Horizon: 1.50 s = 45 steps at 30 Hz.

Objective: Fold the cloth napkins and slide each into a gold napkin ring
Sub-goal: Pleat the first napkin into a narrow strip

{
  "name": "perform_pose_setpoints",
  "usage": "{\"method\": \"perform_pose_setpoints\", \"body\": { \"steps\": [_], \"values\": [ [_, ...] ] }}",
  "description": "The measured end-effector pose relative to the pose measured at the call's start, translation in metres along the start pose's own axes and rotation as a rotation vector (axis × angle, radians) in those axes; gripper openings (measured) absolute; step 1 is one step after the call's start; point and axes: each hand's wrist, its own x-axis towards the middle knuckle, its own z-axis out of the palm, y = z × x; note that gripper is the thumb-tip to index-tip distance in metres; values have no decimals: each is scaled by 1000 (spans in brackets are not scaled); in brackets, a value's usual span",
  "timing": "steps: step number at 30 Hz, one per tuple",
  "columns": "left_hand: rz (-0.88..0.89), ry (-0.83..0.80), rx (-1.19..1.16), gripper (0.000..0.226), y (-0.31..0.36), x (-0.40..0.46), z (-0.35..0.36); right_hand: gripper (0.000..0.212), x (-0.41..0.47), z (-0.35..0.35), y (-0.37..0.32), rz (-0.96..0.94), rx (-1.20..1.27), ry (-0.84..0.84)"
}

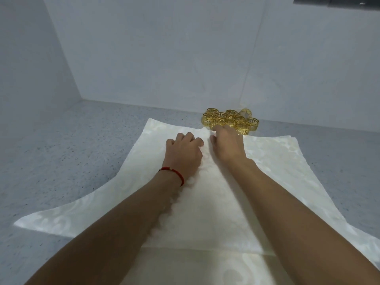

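A cream patterned cloth napkin (207,204) lies on top of a spread stack of similar napkins (298,161) on the grey speckled counter. Both hands rest at its far edge. My left hand (184,154), with a red string on the wrist, is curled and presses the cloth. My right hand (227,144) pinches the napkin's far edge, its fingertips hidden in the fabric. Just behind the right hand stands a cluster of several gold napkin rings (231,120) with a cut-out key pattern.
The grey speckled counter (72,161) runs to pale walls at the left and back, which meet in a corner at the far left. The napkin stack fills the near middle and right of the surface.
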Motion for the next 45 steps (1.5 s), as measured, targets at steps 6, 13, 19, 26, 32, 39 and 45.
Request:
{"method": "perform_pose_setpoints", "body": {
  "steps": [6, 13, 19, 26, 32, 39, 45],
  "values": [
    [-36, -45, -64, 29, -3, 2, -3, 16, 19, 12, 1, 43, 71, 51],
    [-288, -185, -254, 35, -2, 45, -27, 16, 5, 13, 19, -83, 297, 102],
    [-323, -193, -248, 20, -4, 57, -16, 16, 2, 18, 26, -122, 317, 115],
    [-83, -127, -190, 17, -14, 49, -6, 12, 5, 19, 24, -88, 399, 80],
    [101, -124, 23, 16, -8, 49, -13, 5, 6, 15, 21, -121, 253, 40],
    [292, -71, 148, 36, -11, 33, -18, 22, -10, -2, 22, -264, 83, 42],
    [115, -131, 205, 24, 3, 17, -29, 26, -30, -2, 22, -213, 38, 47]
  ]
}}
